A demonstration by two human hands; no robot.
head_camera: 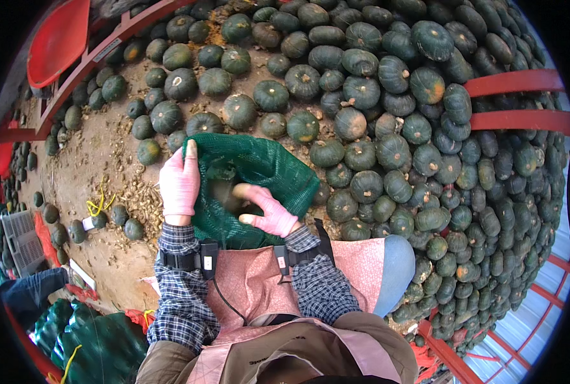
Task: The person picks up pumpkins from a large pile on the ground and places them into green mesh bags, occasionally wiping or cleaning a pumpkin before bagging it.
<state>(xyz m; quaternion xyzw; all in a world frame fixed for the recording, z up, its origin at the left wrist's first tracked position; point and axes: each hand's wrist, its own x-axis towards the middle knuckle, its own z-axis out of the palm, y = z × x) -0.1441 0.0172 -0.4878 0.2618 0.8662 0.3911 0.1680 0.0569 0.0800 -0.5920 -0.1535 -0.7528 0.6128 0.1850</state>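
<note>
A green mesh sack [280, 168] lies in front of my lap with its mouth facing up. My left hand [179, 182], in a pink knit glove, grips the sack's left rim, thumb on the edge. Over the mouth reaches my right hand [268, 209], gloved alike, its thumb and fingers spread and blurred, with nothing between them. The sack's inside is dim, and I cannot make out its contents well. Dark green squashes lie just beyond the sack, among them a ribbed squash [239, 112] and a squash with an orange patch [303, 126].
A high heap of squashes [458, 192] rises on the right against red metal bars [520, 120]. Crumbly debris [141, 201] and a yellow cord [101, 204] lie on the floor. At left stand a grey plastic crate [24, 242] and a filled green mesh sack [97, 348].
</note>
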